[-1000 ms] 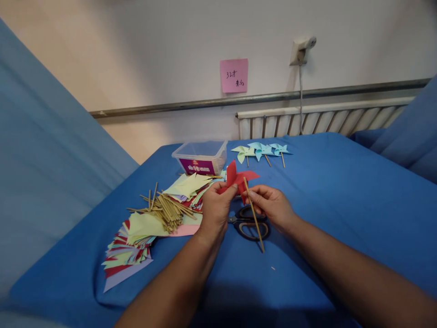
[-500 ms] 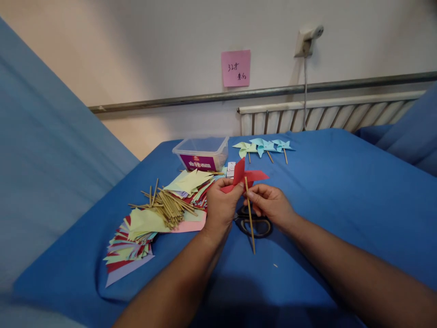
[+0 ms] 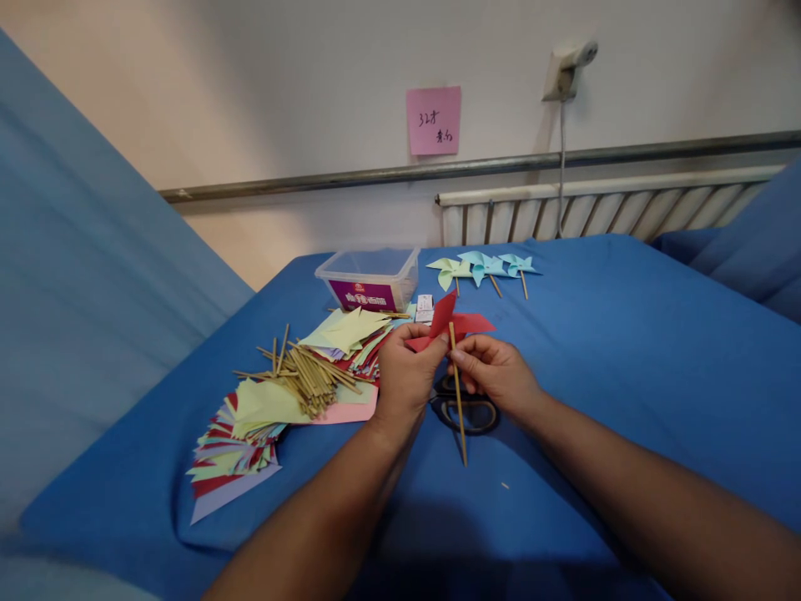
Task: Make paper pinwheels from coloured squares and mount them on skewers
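Your left hand [image 3: 406, 376] is pinching the red paper pinwheel [image 3: 451, 324] from below, while your right hand [image 3: 494, 376] is gripping the thin wooden stick [image 3: 457, 392] against its centre, just above the scissors [image 3: 466, 411] lying on the blue bench [image 3: 626, 351]. Since a second ago the stick is swinging from a slant to nearly upright and the pinwheel is sitting slightly higher; in the last half second almost nothing is shifting, which suggests you are holding the two pieces steady together.
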Demonstrator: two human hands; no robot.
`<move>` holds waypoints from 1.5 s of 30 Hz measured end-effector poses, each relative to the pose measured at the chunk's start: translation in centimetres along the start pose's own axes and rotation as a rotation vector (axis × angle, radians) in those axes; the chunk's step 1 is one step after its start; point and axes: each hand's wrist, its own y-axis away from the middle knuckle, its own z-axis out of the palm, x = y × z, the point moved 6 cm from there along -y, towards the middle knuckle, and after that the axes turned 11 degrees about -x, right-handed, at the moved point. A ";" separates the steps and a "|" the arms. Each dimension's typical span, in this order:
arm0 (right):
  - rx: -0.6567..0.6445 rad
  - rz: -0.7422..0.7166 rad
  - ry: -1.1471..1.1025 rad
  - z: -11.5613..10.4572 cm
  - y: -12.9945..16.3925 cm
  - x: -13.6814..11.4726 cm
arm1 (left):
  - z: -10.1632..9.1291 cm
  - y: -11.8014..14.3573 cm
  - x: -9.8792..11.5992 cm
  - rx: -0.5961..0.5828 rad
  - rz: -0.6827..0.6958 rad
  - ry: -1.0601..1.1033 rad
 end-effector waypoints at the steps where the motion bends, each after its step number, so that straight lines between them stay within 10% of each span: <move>1: 0.003 -0.002 -0.006 0.0 0.0 0.0 | 0.0 0.0 -0.1 0.002 -0.005 -0.004; 45: 0.035 -0.016 -0.015 0.3 -0.2 0.5 | 0.0 0.3 1.2 -0.004 0.018 -0.105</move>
